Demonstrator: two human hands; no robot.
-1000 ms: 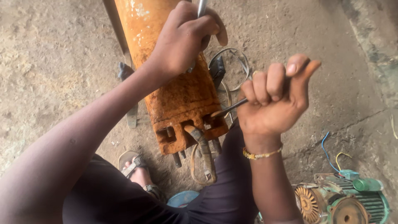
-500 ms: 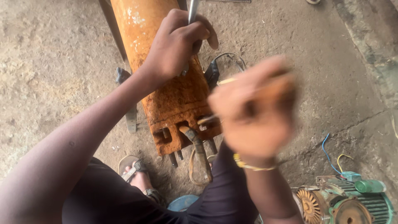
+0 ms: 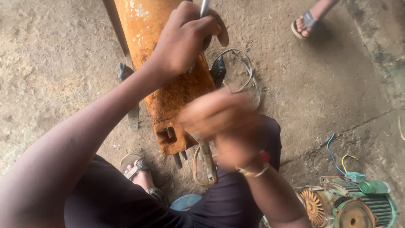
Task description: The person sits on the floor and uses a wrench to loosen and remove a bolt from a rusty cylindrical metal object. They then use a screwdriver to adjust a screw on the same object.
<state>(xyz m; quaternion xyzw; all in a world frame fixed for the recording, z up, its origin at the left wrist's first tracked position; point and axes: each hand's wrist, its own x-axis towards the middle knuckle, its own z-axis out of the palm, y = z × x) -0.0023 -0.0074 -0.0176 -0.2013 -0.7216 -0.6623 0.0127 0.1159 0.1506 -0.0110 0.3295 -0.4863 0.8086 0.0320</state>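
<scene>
A rusty orange metal cylinder (image 3: 168,93) lies on the dirt floor, running from the top of the view down to between my knees. My left hand (image 3: 185,38) rests on top of it, closed around a grey metal tool (image 3: 205,7) that sticks upward. My right hand (image 3: 223,122) is a blur of motion over the cylinder's near end, fist closed. The thin metal rod it held a moment ago is lost in the blur. Bolts and a strap (image 3: 206,162) hang from the cylinder's lower bracket.
Another person's sandalled foot (image 3: 306,23) is at the top right. My own sandalled foot (image 3: 139,171) is under the cylinder. A green electric motor (image 3: 350,204) with blue and yellow wires (image 3: 337,156) sits bottom right. A wire loop (image 3: 247,71) lies beside the cylinder.
My right hand has swung down and left from a raised position to the cylinder's near end, blurring as it goes. My left hand keeps its grip on the grey tool.
</scene>
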